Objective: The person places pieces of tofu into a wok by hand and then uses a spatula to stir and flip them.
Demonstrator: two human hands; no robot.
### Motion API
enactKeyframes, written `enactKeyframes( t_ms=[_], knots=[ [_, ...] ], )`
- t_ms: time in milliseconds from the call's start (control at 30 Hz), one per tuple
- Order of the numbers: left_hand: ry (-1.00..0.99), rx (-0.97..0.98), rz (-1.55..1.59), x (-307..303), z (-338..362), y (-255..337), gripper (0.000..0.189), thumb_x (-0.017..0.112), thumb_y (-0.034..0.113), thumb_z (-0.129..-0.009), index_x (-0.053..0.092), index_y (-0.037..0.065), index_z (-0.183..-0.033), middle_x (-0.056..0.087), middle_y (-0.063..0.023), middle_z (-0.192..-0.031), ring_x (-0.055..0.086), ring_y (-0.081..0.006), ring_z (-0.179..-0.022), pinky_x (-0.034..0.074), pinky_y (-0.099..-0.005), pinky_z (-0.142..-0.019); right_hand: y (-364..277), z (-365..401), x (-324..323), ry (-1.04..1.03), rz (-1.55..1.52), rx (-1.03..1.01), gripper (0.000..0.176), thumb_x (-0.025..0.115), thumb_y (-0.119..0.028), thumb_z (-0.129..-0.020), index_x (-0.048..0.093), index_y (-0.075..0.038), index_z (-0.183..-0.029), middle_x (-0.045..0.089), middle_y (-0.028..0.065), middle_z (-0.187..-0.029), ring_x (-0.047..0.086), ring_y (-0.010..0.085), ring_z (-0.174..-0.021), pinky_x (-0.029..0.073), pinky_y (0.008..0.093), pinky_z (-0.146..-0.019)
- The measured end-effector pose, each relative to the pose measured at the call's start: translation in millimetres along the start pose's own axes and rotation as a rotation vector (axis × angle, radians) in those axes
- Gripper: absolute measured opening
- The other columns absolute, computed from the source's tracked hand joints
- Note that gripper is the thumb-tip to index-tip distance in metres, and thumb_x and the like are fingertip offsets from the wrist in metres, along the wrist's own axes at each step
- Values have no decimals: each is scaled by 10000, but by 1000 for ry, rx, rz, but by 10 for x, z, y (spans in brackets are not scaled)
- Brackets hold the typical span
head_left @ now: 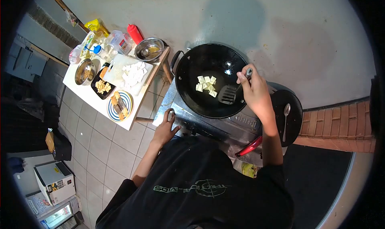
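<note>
My right hand is closed around the handle of a slotted spatula. The spatula's dark slotted head is down inside a black wok, on its right side. Just left of the head, a small cluster of pale white cubes lies in the wok, with a shiny surface around them. My left hand is at the left front corner of the gas stove, thumb apart from the fingers. It appears to touch the stove's edge; nothing held shows in it.
Left of the stove, a table bears a white cutting board with white pieces, metal bowls, a striped plate, a black tray and a red squeeze bottle. A spoon lies on a black pan at right.
</note>
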State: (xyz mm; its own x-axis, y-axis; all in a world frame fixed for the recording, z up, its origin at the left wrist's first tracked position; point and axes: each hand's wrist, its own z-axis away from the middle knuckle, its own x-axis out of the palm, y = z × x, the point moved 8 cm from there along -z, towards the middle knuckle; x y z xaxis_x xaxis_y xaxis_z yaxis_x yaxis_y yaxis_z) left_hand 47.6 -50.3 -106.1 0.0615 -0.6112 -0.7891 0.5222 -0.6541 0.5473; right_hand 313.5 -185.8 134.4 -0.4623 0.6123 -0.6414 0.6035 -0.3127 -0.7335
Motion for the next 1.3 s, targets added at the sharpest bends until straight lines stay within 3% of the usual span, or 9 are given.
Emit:
enactKeyframes(
  t_ms=[233,333,433,533,700,833,933,1133,1300],
  knots=[
    [3,6,6,4,-13,-13,631,672,353,-898,462,-26,-1356,239,-122,-1542,644,-413,-1042,538,-504,-854,286,-23,110,33,115,111,210,530,-202,-1006,479,-5,-953,616,176,-709,618,392,-683,459,445,-662],
    [5,4,6,8,-11,-32,619,673,346,-897,470,-22,-1352,245,-119,-1537,651,-412,-1020,537,-506,-852,557,-26,184,188,0,28,212,516,-216,-1022,482,-24,-936,607,110,-720,602,269,-601,458,381,-608],
    [11,6,-3,5,-13,-15,612,672,343,-898,473,-12,-1354,247,-115,-1536,651,-411,-1019,535,-507,-853,876,-1,448,160,-526,165,222,473,-254,-1054,475,-73,-925,543,-15,-780,471,36,-582,410,222,-524],
    [1,1,1,1,-15,-9,604,672,342,-898,478,-4,-1353,243,-112,-1538,650,-411,-1021,535,-506,-853,830,20,600,164,-676,83,214,459,-256,-1059,467,-70,-952,559,3,-811,487,39,-587,410,211,-500],
    [16,27,-8,-9,-11,-8,598,670,342,-900,481,-5,-1349,238,-108,-1541,652,-406,-1019,536,-510,-845,360,116,613,95,-431,-18,227,487,-239,-1043,499,-20,-983,614,75,-873,551,120,-662,474,291,-626],
    [-10,-3,3,-5,-16,-9,603,671,347,-899,479,-4,-1351,237,-103,-1543,656,-399,-1014,536,-511,-840,-168,219,650,31,-305,-285,119,574,-93,-956,491,-13,-983,594,179,-899,607,400,-830,486,394,-756],
    [-3,-1,7,-25,-10,3,608,673,353,-897,480,-2,-1352,239,-102,-1542,658,-396,-1011,537,-508,-841,-406,334,741,-70,-177,-401,143,610,-13,-865,506,-28,-962,563,148,-920,571,380,-855,468,459,-754],
    [37,41,21,15,-17,-40,604,675,348,-896,495,-11,-1346,255,-98,-1528,650,-389,-1034,538,-501,-847,-695,655,910,-233,-18,-534,286,587,77,-703,522,-28,-960,552,112,-1008,556,340,-914,491,449,-774],
    [31,24,16,-43,-1,10,602,677,347,-894,503,-17,-1341,259,-97,-1525,648,-391,-1035,539,-499,-847,-604,587,690,-112,-21,-507,242,629,41,-762,524,-47,-961,584,115,-984,607,334,-911,500,439,-773]
  ],
)
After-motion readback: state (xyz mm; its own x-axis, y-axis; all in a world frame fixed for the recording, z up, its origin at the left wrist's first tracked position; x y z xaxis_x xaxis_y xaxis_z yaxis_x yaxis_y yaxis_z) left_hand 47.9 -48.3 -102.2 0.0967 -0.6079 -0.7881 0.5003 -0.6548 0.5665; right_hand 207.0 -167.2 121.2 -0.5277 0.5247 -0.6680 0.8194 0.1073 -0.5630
